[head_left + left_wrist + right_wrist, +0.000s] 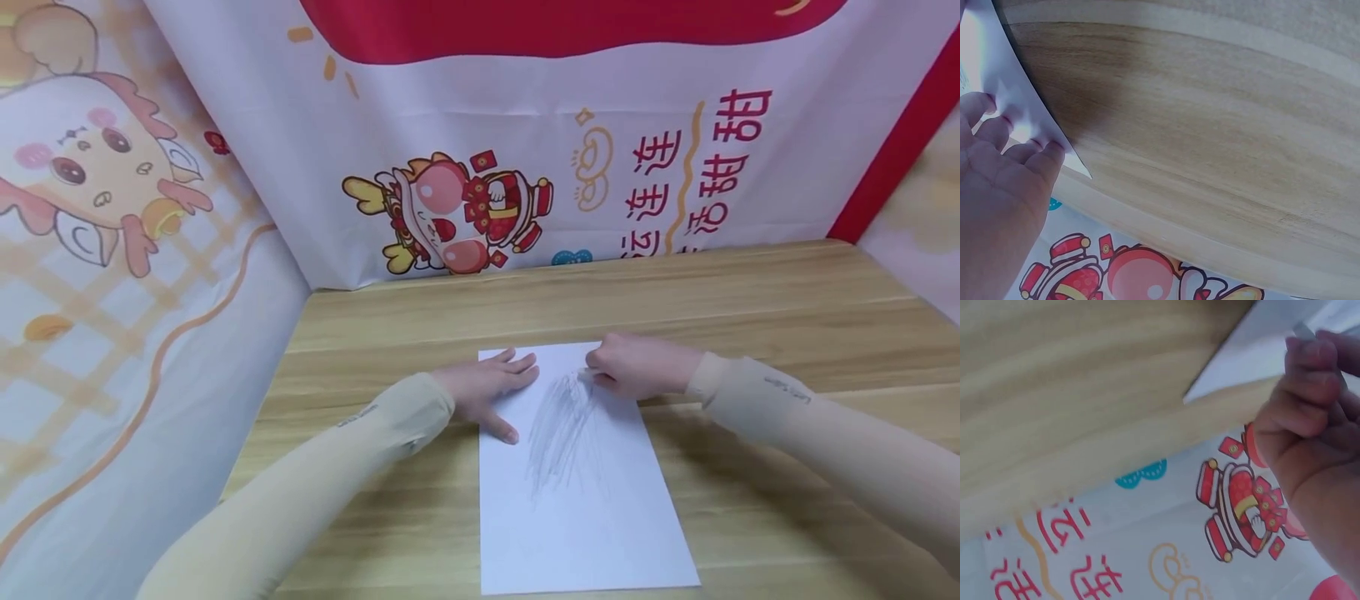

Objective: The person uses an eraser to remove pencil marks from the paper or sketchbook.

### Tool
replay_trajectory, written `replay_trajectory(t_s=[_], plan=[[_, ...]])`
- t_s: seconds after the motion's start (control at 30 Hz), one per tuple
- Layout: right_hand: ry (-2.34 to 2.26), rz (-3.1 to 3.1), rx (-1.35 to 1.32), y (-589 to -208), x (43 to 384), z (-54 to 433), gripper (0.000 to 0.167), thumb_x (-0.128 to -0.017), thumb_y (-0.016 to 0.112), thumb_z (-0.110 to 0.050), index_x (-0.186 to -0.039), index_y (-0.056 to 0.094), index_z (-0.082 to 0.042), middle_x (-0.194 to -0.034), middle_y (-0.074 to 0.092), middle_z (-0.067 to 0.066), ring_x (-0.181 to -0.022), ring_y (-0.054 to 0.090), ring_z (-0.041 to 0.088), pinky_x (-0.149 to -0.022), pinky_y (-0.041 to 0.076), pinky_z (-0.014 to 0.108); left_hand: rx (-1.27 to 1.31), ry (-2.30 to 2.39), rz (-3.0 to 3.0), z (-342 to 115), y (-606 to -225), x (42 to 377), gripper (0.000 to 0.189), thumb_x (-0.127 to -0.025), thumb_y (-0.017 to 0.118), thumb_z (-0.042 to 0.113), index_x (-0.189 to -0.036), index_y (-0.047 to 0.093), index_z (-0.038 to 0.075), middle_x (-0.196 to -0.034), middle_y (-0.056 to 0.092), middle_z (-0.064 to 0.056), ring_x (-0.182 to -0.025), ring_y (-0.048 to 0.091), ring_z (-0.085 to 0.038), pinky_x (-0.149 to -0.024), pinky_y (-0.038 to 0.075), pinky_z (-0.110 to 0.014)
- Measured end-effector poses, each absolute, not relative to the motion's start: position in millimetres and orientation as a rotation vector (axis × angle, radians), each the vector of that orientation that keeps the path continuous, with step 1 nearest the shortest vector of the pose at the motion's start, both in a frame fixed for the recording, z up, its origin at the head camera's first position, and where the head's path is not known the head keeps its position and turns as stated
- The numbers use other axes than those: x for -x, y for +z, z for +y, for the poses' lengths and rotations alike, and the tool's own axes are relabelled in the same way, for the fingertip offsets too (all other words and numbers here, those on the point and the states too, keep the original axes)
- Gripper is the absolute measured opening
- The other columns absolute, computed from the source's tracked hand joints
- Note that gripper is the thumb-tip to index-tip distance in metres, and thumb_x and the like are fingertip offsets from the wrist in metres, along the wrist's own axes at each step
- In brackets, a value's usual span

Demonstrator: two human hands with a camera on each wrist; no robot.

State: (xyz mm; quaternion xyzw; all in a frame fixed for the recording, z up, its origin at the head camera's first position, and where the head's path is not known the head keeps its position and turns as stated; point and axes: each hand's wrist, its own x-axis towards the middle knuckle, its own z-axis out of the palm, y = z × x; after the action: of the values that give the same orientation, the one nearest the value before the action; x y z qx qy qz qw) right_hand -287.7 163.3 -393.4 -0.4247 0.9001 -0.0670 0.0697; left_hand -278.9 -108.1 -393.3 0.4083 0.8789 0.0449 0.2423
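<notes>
A sheet of white paper [577,542] lies on the wooden table, with grey pencil shading [558,433] fanning down from its upper middle. My left hand [487,392] rests on the paper's upper left part, fingers spread and thumb apart. The left wrist view shows these fingertips [1054,150] pressing near the sheet's edge. My right hand [637,365] is at the upper right of the sheet and pinches a small whitish eraser [587,375] at the top of the shading. In the right wrist view the eraser's end [1302,331] sticks out past the curled fingers; the rest is hidden.
The wooden table [360,333] extends around the paper on both sides. A printed white cloth [480,108] with red characters and a cartoon figure hangs along the table's far edge. Another patterned cloth [120,333] hangs at the left.
</notes>
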Motion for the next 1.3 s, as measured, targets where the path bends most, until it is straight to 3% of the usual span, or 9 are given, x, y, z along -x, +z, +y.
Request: replay_trajectory(t_s=[0.27,0.47,0.6,1.0,1.3], plan=[[-0.285,2.763,1.344,-402,293,153,0.006,-0.092,0.070,-0.011,-0.091,0.068,-0.006,-0.064,0.056,-0.006,-0.055,0.055,0.004,-0.056,0.052,0.022,-1.137,0.125,2.399,-111,-393,278,0.101,-0.082,0.074,0.055,-0.157,0.022,0.012,-0.163,0.009,-0.004,-0.148,0.000,-0.032,-0.117,0.011,-0.041],[-0.298,2.741,1.321,-399,280,177,0.016,-0.090,0.069,-0.004,-0.076,0.063,-0.010,-0.057,0.045,-0.008,-0.051,0.042,0.006,-0.048,0.040,0.024,-1.170,0.119,2.385,-107,-393,277,0.101,-0.083,0.073,0.055,-0.157,0.022,0.010,-0.163,0.008,-0.006,-0.148,0.000,-0.033,-0.117,0.011,-0.041],[-0.298,2.725,1.269,-393,278,180,0.016,-0.090,0.068,-0.003,-0.076,0.063,-0.011,-0.057,0.043,-0.007,-0.051,0.040,0.006,-0.047,0.038,0.023,-1.148,0.102,2.392,-108,-393,277,0.101,-0.082,0.073,0.055,-0.157,0.022,0.012,-0.164,0.008,-0.005,-0.148,-0.001,-0.032,-0.117,0.011,-0.041],[-0.300,2.727,1.214,-390,287,157,0.006,-0.090,0.070,-0.007,-0.084,0.069,-0.007,-0.060,0.051,-0.007,-0.053,0.046,0.009,-0.051,0.044,0.025,-1.144,0.130,2.392,-108,-386,279,0.102,-0.081,0.076,0.054,-0.157,0.024,0.009,-0.163,0.012,-0.007,-0.147,0.003,-0.035,-0.117,0.011,-0.044],[-0.328,2.720,1.173,-391,285,160,0.016,-0.090,0.068,-0.006,-0.075,0.063,-0.011,-0.058,0.046,-0.005,-0.050,0.042,0.008,-0.048,0.040,0.024,-1.077,0.177,2.475,-108,-393,278,0.101,-0.080,0.073,0.060,-0.155,0.029,0.009,-0.163,0.012,-0.005,-0.148,0.005,-0.031,-0.117,0.011,-0.039]])
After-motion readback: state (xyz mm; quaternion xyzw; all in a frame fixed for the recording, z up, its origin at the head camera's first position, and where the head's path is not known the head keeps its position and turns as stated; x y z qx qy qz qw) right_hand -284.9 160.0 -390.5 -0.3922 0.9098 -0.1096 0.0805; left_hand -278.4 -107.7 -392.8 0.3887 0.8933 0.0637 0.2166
